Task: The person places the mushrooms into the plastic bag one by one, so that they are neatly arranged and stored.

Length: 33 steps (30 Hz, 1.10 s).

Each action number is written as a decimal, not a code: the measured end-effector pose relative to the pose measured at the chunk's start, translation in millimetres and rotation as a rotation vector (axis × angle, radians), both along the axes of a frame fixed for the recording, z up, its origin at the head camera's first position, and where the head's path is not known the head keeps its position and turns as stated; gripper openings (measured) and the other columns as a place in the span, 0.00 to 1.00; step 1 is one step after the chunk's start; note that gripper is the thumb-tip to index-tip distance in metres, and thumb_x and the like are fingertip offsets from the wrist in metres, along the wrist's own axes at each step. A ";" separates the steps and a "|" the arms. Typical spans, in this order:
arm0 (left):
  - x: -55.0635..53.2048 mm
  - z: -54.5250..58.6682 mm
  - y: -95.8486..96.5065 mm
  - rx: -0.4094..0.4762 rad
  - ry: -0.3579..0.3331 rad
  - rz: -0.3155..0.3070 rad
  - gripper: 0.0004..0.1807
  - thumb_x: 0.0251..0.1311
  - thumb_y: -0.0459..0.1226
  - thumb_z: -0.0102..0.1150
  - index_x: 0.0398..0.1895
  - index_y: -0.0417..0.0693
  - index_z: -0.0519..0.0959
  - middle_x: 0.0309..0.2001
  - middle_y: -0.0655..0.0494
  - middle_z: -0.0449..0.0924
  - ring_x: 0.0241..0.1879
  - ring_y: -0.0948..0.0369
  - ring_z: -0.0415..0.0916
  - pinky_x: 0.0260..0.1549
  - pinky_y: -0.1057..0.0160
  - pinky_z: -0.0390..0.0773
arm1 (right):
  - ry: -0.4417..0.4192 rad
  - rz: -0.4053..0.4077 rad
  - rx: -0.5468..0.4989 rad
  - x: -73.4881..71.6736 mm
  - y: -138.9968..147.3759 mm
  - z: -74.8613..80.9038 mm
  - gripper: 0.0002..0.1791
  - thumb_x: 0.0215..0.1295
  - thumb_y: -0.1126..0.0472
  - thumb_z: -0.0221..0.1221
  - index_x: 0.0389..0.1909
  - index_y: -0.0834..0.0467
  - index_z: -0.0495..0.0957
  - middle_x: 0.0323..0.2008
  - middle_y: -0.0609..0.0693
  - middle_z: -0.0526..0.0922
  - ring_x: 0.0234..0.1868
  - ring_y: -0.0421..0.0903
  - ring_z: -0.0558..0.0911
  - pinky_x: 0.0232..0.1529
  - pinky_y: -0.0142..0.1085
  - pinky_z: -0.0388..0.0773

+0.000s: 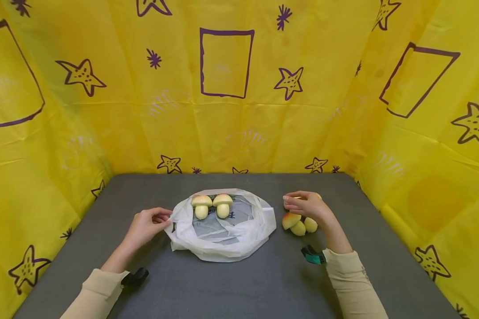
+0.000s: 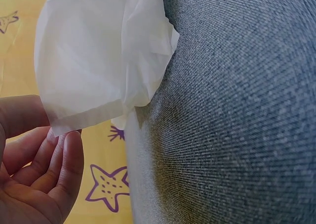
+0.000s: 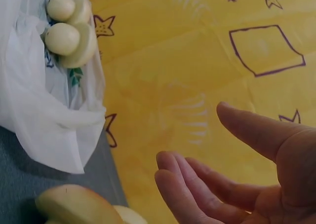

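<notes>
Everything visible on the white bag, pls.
The white bag looks like thin, translucent plastic, crumpled, its mouth open upward and its rim folded out in a rough ring. Dark and green print shows inside. It lies on the dark gray table, with two mushrooms side by side in its far left part. The left hand pinches its left edge.

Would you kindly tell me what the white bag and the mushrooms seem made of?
White bag: probably thin plastic film with a soft sheen; it crumples and looks translucent.
Mushrooms: possibly foam or plastic, smooth and matte, with even surfaces and blended cap color; the core cannot be seen.
</notes>
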<state>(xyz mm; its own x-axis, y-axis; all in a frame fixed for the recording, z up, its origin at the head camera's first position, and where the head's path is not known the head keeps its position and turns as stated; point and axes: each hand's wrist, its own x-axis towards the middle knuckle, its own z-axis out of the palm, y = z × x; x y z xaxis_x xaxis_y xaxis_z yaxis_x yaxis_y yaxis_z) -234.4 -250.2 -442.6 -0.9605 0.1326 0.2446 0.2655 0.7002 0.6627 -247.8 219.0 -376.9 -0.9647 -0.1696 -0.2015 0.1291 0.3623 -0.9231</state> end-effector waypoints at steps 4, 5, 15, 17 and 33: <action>-0.2 -0.7 1.3 -0.001 -0.002 0.002 0.12 0.54 0.34 0.66 0.42 0.42 0.83 0.32 0.52 0.84 0.30 0.61 0.79 0.28 0.70 0.76 | 0.013 0.003 -0.002 3.5 10.9 -2.1 0.31 0.67 0.54 0.56 0.61 0.73 0.65 0.57 0.70 0.74 0.55 0.56 0.79 0.53 0.41 0.76; -0.2 -1.0 1.6 0.001 -0.001 0.002 0.12 0.54 0.34 0.66 0.42 0.42 0.83 0.32 0.52 0.84 0.30 0.61 0.79 0.28 0.70 0.76 | 0.012 0.001 -0.003 4.6 13.7 -2.4 0.31 0.68 0.55 0.56 0.62 0.74 0.64 0.57 0.71 0.72 0.55 0.57 0.79 0.53 0.41 0.76; -0.7 -1.8 1.3 -0.001 -0.007 -0.003 0.12 0.53 0.35 0.67 0.42 0.42 0.83 0.32 0.52 0.84 0.29 0.61 0.78 0.27 0.70 0.76 | -0.018 -0.048 -0.013 12.5 38.7 -9.0 0.34 0.68 0.52 0.55 0.64 0.73 0.61 0.57 0.68 0.74 0.54 0.52 0.80 0.55 0.42 0.75; -1.1 -2.1 1.4 -0.003 -0.006 -0.005 0.12 0.53 0.35 0.67 0.42 0.42 0.83 0.32 0.52 0.83 0.29 0.61 0.78 0.27 0.70 0.76 | -0.015 -0.048 -0.004 14.1 43.5 -11.1 0.34 0.68 0.52 0.55 0.64 0.72 0.62 0.57 0.68 0.74 0.54 0.53 0.80 0.55 0.42 0.75; -2.6 -4.6 1.1 -0.006 -0.011 -0.012 0.12 0.53 0.35 0.67 0.42 0.43 0.83 0.32 0.53 0.83 0.30 0.62 0.78 0.27 0.70 0.76 | -0.013 -0.052 0.002 28.2 71.2 -23.0 0.35 0.69 0.53 0.54 0.62 0.78 0.59 0.54 0.68 0.76 0.52 0.51 0.82 0.54 0.42 0.76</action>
<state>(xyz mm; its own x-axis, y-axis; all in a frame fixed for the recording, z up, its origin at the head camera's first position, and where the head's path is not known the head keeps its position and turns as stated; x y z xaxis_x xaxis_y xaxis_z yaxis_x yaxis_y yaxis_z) -237.0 -249.1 -447.1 -0.9613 0.1459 0.2336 0.2672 0.7008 0.6615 -219.6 290.3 -399.9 -0.9695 -0.1189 -0.2145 0.1600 0.3564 -0.9205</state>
